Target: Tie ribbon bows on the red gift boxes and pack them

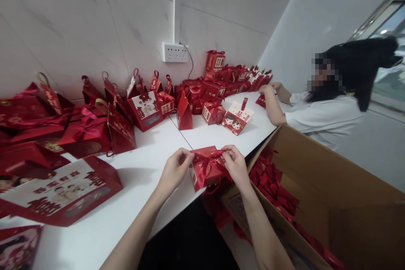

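A red gift box [202,168] sits at the front edge of the white table, with a red satin ribbon [210,159] tied in a bow across its top. My left hand [177,166] pinches the bow's left loop between thumb and fingers. On the other side my right hand [236,164] grips the right part of the same ribbon. Both hands are closed, and the bow stretches between them. Just behind stands a red and cream box [236,119] with a cartoon couple and a ribbon handle.
Many red gift boxes [85,133] line the white table [158,145] along the tiled wall. A large cardboard box [303,168] holding red packages stands at the right, against the table edge. Beyond it, a person [319,109] in white reaches onto the table. A socket strip [175,52] is on the wall.
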Demonstrator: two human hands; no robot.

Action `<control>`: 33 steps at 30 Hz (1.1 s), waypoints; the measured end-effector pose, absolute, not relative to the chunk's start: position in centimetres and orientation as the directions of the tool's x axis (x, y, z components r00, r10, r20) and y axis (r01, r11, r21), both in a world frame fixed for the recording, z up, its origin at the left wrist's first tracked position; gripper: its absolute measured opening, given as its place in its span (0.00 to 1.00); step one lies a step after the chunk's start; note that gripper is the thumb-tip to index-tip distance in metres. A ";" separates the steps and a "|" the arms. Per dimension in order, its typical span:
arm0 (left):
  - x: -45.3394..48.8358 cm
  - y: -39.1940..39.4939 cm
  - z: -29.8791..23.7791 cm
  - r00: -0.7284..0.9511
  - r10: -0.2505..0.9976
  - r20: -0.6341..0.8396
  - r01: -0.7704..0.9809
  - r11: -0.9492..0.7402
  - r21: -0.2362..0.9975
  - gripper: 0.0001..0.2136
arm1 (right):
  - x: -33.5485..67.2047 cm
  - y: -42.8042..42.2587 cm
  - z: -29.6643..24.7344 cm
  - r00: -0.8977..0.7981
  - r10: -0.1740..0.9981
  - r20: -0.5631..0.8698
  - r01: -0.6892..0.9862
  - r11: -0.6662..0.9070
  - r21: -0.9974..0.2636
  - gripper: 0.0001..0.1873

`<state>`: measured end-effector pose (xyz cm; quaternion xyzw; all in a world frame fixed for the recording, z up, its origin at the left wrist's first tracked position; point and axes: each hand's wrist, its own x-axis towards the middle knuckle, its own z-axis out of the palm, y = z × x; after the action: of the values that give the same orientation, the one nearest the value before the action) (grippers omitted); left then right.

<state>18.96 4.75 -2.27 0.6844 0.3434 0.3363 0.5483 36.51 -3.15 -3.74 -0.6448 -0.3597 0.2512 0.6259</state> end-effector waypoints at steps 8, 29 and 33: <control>18.8 4.0 -2.4 0.510 0.832 -0.219 0.268 0.089 0.959 0.22 | 35.8 -5.0 -3.4 0.574 0.784 0.235 0.287 0.076 -0.955 0.08; 20.0 5.5 -0.3 0.590 0.726 -0.355 0.428 0.092 0.899 0.22 | 35.7 -4.1 -3.0 0.616 0.778 0.122 0.115 0.064 -0.991 0.16; 19.6 5.2 -0.6 0.605 0.726 -0.328 0.386 0.093 0.918 0.15 | 35.9 -4.1 -3.0 0.613 0.786 0.084 0.065 0.056 -0.996 0.11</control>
<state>19.63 5.22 -0.56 0.6587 0.4220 0.1399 0.6070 35.88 -4.12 -2.95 -0.6271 -0.3392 0.2804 0.6426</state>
